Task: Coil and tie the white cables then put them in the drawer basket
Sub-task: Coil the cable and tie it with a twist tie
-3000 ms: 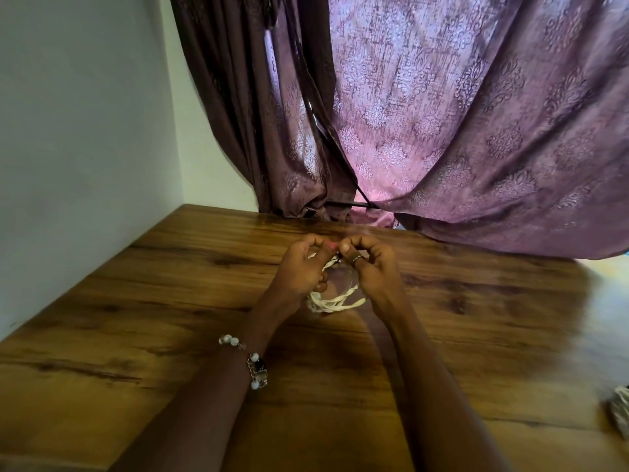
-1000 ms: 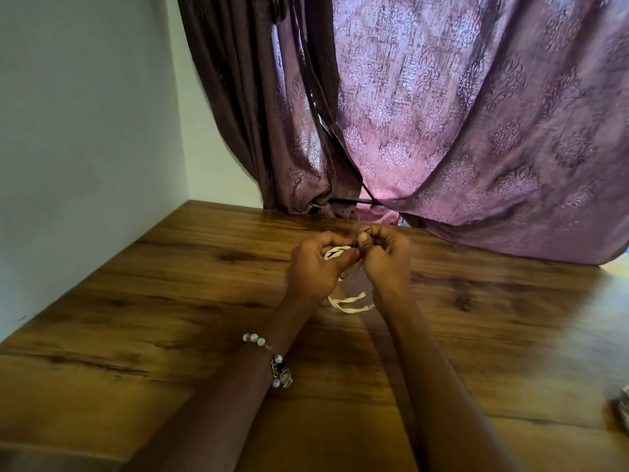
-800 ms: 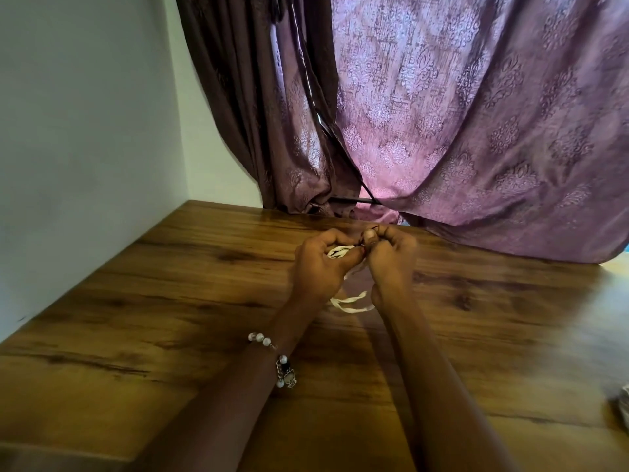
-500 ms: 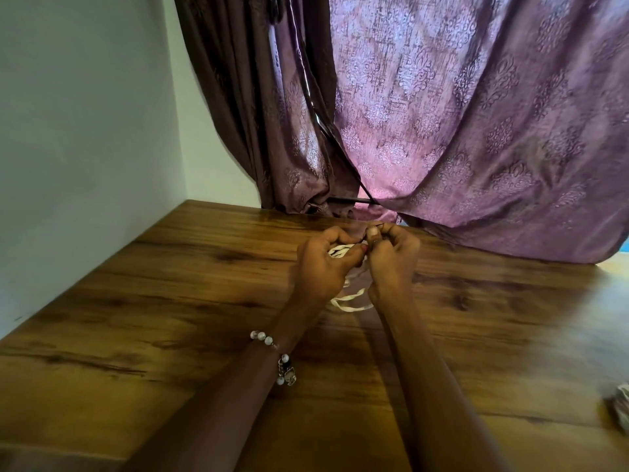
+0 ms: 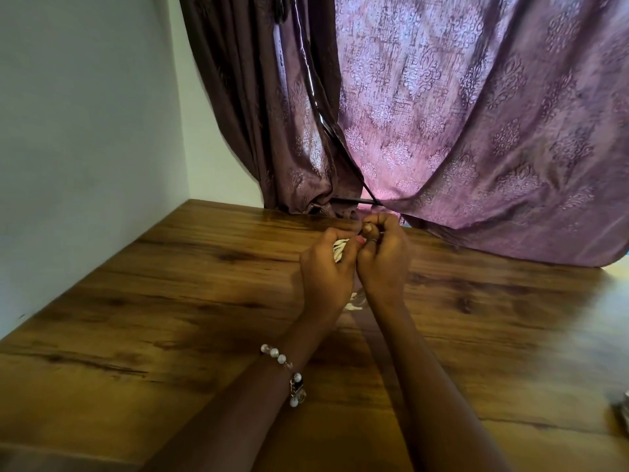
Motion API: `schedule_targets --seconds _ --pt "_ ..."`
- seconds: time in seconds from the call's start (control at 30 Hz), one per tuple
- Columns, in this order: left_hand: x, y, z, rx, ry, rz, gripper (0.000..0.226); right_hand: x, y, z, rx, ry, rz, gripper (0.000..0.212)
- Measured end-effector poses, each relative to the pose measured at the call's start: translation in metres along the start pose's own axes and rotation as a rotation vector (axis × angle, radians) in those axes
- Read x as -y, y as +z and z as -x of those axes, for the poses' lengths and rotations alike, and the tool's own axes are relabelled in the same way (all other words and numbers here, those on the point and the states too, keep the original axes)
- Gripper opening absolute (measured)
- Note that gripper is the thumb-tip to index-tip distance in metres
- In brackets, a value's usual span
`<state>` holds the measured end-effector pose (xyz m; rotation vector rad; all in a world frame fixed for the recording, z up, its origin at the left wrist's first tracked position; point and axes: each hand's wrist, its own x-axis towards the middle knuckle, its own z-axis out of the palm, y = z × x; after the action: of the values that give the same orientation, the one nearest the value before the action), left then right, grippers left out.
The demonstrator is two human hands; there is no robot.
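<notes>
- Cable [image 5: 339, 252]: white, coiled, held between both hands above the worktop [image 5: 170, 301]; only a few strands show between the left fingers, and a small blurred part shows below the palms near the wrists
- Left hand [image 5: 325, 270]: fingers curled round the near-left side of the coil, thumb tip pressed toward the right hand; grip is closed on the cable
- Right hand [image 5: 383, 264]: fingers curled, thumb and fingertips pinched together at the top of the coil, touching the left thumb; a ring [image 5: 373, 240] shows on one finger; what exactly sits in the pinch is too small to tell, though the hand is closed against the cable
- Hands: pressed side by side, knuckles up, held over the far middle of the worktop, just in front of the curtain hem
- Bracelet [image 5: 287, 373]: white beads with a dark charm, worn on the left wrist
- Worktop: brown wood grain, running to a white wall [image 5: 85, 131] on the left and to the curtain at the back
- Curtain [image 5: 459, 131]: purple patterned fabric, gathered in folds, its lower edge resting on the back of the worktop; a thin dark cord [image 5: 320, 110] runs down between the folds
- Right edge of view: a small pale object [image 5: 623, 412] lies on the worktop, cut off by the frame; its kind cannot be told
</notes>
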<state>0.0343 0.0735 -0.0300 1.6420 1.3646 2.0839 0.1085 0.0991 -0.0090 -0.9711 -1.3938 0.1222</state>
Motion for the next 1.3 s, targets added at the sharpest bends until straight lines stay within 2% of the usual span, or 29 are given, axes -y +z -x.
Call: schedule_targets --seconds 0.13,0.27,0.4,0.53,0.7,0.8,1.0,1.23,1.3 --pt "-0.001 0.003 -0.005 -0.040 -0.118 0.105 0.028 0.007 0.000 0.002 -0.043 0.095 -0.107 0.024" --pt "-0.002 0.009 -0.008 -0.054 -0.316 0.119 0.025 0.007 0.003 0.002 -0.050 0.134 -0.150 0.017" --pt "-0.001 0.008 -0.011 -0.013 -0.350 0.067 0.027 0.007 0.004 0.002 -0.047 0.177 -0.240 0.016" --pt "0.000 0.006 -0.010 0.025 -0.428 0.184 0.038 -0.001 0.005 -0.001 -0.014 0.250 -0.333 0.015" --pt "-0.003 0.008 -0.011 0.029 -0.505 0.350 0.024 -0.002 0.004 -0.003 -0.020 0.420 -0.537 0.018" --pt "-0.009 0.007 -0.013 0.059 -0.485 0.413 0.016 0.000 0.003 -0.006 -0.044 0.442 -0.608 0.015" --pt "-0.013 0.003 -0.013 0.106 -0.423 0.484 0.012 0.008 -0.004 -0.011 -0.049 0.468 -0.671 0.026" --pt "-0.005 -0.006 -0.017 0.157 -0.273 0.411 0.017 0.011 -0.026 -0.017 0.273 0.493 -0.787 0.014" --pt "-0.004 -0.012 -0.019 0.195 -0.215 0.392 0.018 0.010 -0.033 -0.019 0.329 0.513 -0.814 0.020"
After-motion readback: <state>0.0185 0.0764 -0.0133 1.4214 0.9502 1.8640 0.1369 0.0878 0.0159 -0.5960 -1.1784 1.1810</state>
